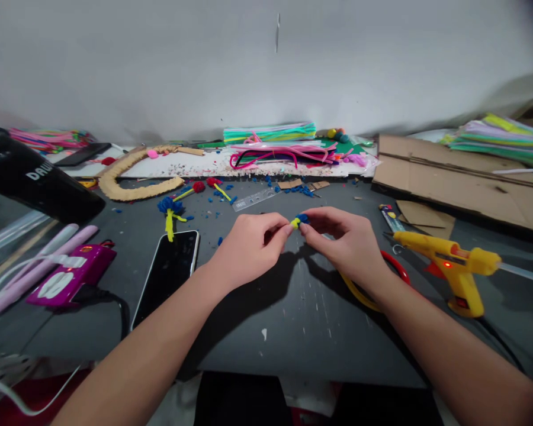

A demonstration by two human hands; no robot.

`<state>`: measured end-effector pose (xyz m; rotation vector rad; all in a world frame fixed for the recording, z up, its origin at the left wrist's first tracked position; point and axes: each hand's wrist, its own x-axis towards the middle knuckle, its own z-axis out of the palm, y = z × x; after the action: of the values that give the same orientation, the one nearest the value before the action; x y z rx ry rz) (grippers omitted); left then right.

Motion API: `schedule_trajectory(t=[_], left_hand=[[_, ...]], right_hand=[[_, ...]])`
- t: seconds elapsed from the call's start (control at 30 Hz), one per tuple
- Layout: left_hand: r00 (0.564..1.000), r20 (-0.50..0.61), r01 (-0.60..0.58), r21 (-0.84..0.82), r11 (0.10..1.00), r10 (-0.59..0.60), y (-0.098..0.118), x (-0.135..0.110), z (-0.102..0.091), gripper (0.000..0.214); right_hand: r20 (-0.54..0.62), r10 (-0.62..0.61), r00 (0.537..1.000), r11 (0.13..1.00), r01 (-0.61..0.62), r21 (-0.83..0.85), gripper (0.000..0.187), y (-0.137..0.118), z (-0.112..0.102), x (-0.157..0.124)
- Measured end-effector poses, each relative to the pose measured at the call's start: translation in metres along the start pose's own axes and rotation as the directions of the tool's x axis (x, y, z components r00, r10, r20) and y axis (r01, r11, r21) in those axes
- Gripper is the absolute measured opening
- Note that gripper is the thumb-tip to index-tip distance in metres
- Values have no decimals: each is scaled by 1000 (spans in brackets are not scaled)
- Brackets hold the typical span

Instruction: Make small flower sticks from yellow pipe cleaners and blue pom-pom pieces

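Between the fingertips of both hands is a small fuzzy yellow-and-blue pipe cleaner piece (pixel 298 222), held just above the dark table. My left hand (pixel 254 244) pinches its yellow end with thumb and forefinger. My right hand (pixel 344 239) grips the blue end, fingers curled and thumb below. A blue pipe cleaner flower with a yellow stem (pixel 170 213) lies to the left, its stem over the top of a phone (pixel 166 278). Two red-tipped pieces with yellow stems (pixel 220 188) rest farther back. Red and yellow rings, perhaps scissor handles (pixel 395 265), are partly covered by my right forearm.
A yellow hot glue gun (pixel 448 260) with a lit red light lies at right, its cord trailing forward. Cardboard (pixel 462 177) and pipe cleaner bundles (pixel 269 133) line the back. A clear ruler (pixel 253 199), a black bottle (pixel 39 177) and a purple power strip (pixel 73 275) are also there.
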<state>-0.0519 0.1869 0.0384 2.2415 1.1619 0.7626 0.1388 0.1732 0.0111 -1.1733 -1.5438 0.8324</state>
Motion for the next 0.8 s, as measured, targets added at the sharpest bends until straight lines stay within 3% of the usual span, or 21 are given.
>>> schedule_trajectory(t=[0.13, 0.27, 0.37, 0.47, 0.6, 0.7, 0.8], left_hand=[[1000, -17, 10, -25, 1000, -10, -1, 1, -2, 27], [988, -139, 58, -58, 997, -66, -9, 6, -14, 30], [961, -245, 108, -91, 990, -127, -19, 10, -22, 30], [955, -263, 110, -117, 987, -137, -27, 12, -25, 30], [951, -279, 103, -125, 987, -135, -33, 13, -24, 28], [947, -298, 88, -127, 988, -123, -37, 14, -25, 29], [943, -318, 73, -101, 992, -102, -41, 14, -26, 29]], right_hand=[[4, 16, 1000, 999, -16, 36, 25, 0, 1, 1], [33, 35, 999, 996, -38, 83, 37, 2, -3, 4], [163, 50, 985, 996, -38, -79, 18, 1, -7, 3], [381, 86, 921, 969, 11, -245, 18, -8, -4, -1], [568, 29, 823, 899, 227, -374, 33, -24, 13, -5], [677, -35, 735, 870, 355, -341, 26, -34, 31, -4], [676, -109, 729, 883, 383, -271, 12, -38, 47, 1]])
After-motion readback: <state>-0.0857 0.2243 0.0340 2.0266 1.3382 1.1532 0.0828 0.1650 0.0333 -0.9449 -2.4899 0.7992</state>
